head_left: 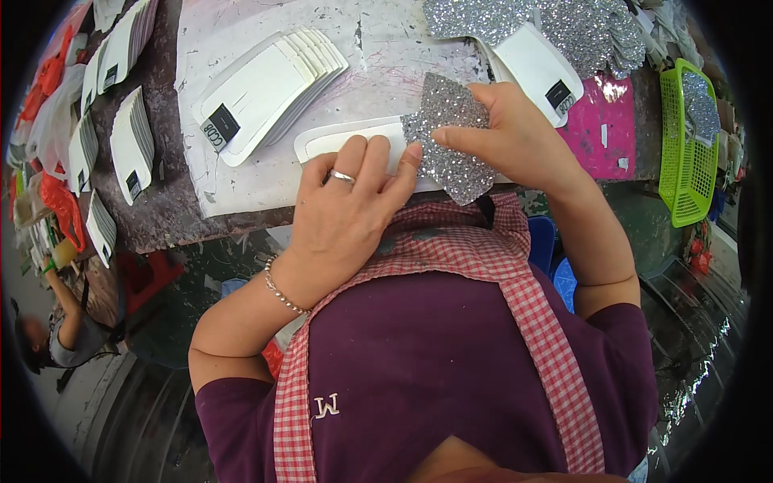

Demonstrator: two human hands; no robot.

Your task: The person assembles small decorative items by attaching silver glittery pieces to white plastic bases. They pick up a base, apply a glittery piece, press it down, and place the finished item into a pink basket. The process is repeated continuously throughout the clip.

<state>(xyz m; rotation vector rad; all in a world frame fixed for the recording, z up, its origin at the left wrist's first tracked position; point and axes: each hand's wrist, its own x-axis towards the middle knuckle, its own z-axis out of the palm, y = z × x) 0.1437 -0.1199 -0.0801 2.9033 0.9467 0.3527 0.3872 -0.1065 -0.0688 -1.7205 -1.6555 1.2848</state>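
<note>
A silver glitter piece [451,121] lies over the right end of a flat white cut piece [342,138] near the table's front edge. My left hand [346,205], with a ring and a bead bracelet, presses down on the white piece, its fingertips touching the glitter piece's left edge. My right hand [511,133] pinches the glitter piece, thumb on top and fingers curled behind it. Part of the white piece is hidden under both hands.
A fanned stack of white pieces [266,88] lies on white paper behind. More white stacks [133,145] sit at the left. A pile of glitter pieces [555,28] and a white piece [539,68] are at the back right, a green basket [680,145] far right. Another person [68,330] is lower left.
</note>
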